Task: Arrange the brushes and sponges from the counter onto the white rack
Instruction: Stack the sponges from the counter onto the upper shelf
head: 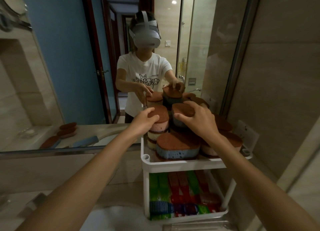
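Observation:
The white rack (183, 166) stands against the mirror, its top shelf piled with brown-topped sponges. My left hand (144, 121) rests on the pink sponge (160, 120) topping the left stack, thumb over its brown face. My right hand (199, 121) grips a grey-blue sponge (181, 115) held tilted above the pile, fingers curled round its top. A large blue sponge (176, 147) lies at the shelf's front. The lower shelf holds several green, red and blue brushes (181, 198).
A mirror (78, 66) behind the rack reflects me, the sponges and the doorway. A metal rail (69, 152) runs along the mirror's foot. A tiled wall (280, 75) closes the right side. A pale counter (110, 218) lies below.

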{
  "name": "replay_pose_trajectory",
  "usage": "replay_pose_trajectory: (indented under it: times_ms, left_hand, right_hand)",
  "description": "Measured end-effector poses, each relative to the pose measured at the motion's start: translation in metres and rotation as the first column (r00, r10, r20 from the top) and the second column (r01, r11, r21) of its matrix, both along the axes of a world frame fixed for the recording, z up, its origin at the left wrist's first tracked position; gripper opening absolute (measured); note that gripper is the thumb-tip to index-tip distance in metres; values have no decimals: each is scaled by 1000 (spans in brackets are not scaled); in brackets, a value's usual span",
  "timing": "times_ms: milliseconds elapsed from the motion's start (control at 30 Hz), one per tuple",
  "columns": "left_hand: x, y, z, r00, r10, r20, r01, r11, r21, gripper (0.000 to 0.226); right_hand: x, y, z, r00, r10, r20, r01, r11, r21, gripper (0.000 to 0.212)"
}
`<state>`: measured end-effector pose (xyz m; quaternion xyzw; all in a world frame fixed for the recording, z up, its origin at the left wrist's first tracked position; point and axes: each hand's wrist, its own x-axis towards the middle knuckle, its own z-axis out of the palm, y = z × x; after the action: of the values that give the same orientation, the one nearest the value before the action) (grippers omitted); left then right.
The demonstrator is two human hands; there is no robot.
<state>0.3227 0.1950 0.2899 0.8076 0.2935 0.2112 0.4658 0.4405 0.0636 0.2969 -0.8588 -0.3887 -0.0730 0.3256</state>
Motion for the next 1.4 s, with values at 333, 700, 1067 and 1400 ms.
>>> replay_pose_trajectory:
  times_ms: [333, 700, 1067, 1400]
  left_hand:
    - [0, -1, 0, 1000, -5, -1, 5, 1000, -24, 51]
    - [-3, -6, 1, 1000, -6, -14, 5, 999, -34, 51]
    - [-20, -14, 14, 1000, 5, 2, -4, 999, -53, 48]
    - [-107, -23, 32, 970, 190, 150, -209, 969, 129, 29]
  right_hand:
    - [-5, 5, -5, 997, 72, 3, -72, 994, -87, 55]
    - [-9, 8, 5, 997, 71, 41, -56, 957, -285, 55]
    - [-19, -3, 13, 996, 43, 77, -11, 929, -371, 73]
    - [-122, 1, 12, 965, 162, 206, -188, 976, 110, 33]
